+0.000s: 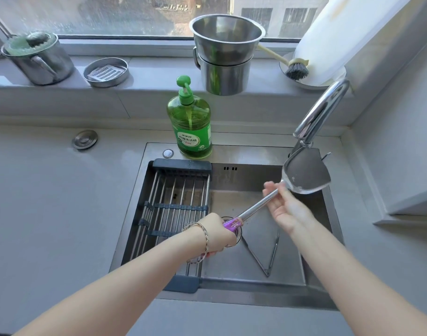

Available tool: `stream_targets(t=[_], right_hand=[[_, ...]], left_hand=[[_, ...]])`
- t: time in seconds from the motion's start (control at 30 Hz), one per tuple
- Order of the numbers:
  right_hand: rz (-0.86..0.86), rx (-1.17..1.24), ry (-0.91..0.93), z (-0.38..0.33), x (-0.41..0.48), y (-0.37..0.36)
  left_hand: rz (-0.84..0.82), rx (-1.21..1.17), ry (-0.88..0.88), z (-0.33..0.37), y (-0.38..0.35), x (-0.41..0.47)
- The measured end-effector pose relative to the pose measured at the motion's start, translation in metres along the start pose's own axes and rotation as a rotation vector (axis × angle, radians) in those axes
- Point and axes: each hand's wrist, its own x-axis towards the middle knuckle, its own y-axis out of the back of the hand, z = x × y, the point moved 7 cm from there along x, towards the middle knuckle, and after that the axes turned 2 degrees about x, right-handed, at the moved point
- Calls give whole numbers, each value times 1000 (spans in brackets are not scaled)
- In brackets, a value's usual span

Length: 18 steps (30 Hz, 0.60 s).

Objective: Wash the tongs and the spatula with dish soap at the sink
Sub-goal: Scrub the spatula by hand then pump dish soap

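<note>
My left hand (218, 235) grips the purple handle of the steel spatula (304, 174), whose blade is raised right under the faucet (321, 110) spout. My right hand (284, 206) has its fingers loosely around the spatula's metal shaft just below the blade, palm turned up. Steel tongs (272, 254) lie spread apart in a V on the sink (232, 156) floor, below my right wrist. The green dish soap bottle (190, 122) with a pump stands upright on the sink's back rim.
A dark drying rack (169, 209) with metal bars spans the sink's left part. On the windowsill stand a lidded steel pot (41, 59), a round soap dish (105, 72), stacked steel buckets (225, 54), a dish brush (293, 66) and a paper towel roll (341, 35).
</note>
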Motion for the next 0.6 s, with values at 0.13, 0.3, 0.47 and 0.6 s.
stream_targets(t=[0.13, 0.3, 0.47, 0.6], right_hand=[[-78, -153, -17, 26, -16, -7], [-13, -577, 127, 2, -29, 4], [-105, -1421, 968, -36, -54, -17], [-522, -1896, 1143, 32, -48, -24]], left_hand=[[-15, -68, 15, 3, 1, 0], [-85, -141, 62, -4, 0, -5], [-114, -231, 127, -7, 7, -6], [-131, -194, 127, 1, 5, -9]])
